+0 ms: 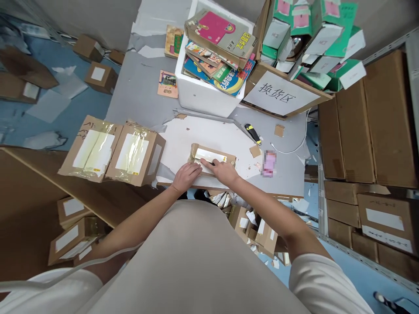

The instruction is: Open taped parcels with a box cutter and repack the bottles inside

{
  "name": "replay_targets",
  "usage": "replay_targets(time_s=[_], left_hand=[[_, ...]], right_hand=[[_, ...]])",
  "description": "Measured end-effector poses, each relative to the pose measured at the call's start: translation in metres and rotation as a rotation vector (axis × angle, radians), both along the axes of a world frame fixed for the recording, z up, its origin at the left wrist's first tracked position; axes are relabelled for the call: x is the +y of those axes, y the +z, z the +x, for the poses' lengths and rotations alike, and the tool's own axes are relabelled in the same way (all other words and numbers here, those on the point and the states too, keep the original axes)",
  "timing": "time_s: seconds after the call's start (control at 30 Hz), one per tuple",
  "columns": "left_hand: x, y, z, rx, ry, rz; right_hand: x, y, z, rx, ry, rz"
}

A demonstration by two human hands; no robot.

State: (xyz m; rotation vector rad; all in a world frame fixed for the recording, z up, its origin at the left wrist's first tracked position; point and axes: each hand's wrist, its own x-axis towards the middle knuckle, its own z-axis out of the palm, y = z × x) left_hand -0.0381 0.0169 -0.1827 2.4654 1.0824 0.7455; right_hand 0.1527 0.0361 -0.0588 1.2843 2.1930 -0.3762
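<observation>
Brown cardboard parcel on the tabletop; taping and labelling appear done, anything left cannot be told; left hand laid flat against it; right hand index-extended over it, grip unclear.

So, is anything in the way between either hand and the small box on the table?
Nothing visible: the left hand and right hand both touch the box. The cutter lies off to its right. A dark sliver at the right hand is too small to identify.
</observation>
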Motion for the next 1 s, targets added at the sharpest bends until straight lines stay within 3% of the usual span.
replay_targets(time_s=[0.2, 0.33, 0.5, 0.63, 0.8, 0.9, 1.0], left_hand=[[-0.004, -0.003, 0.0, 0.014, 0.0, 0.036], [-0.005, -0.002, 0.001, 0.013, 0.018, 0.017], [-0.005, 0.001, 0.007, 0.001, 0.084, -0.027], [-0.005, 0.014, 0.007, 0.066, 0.077, -0.011], [0.011, 0.043, 0.016, 0.218, 0.009, 0.002], [0.032, 0.055, 0.03, 0.276, -0.042, -0.004], [0.048, 0.055, 0.043, 0.337, -0.09, -0.044]], right_hand=[[-0.004, 0.0, 0.03, -0.096, -0.038, -0.135], [-0.02, 0.013, 0.058, -0.128, -0.098, -0.099], [-0.057, 0.039, 0.126, -0.19, -0.203, -0.062], [-0.089, 0.041, 0.167, 0.014, -0.416, 0.001], [-0.111, 0.011, 0.159, 0.549, -0.828, 0.013], [-0.109, -0.005, 0.143, 0.675, -0.929, -0.039], [-0.101, -0.012, 0.131, 0.689, -0.939, -0.082]])
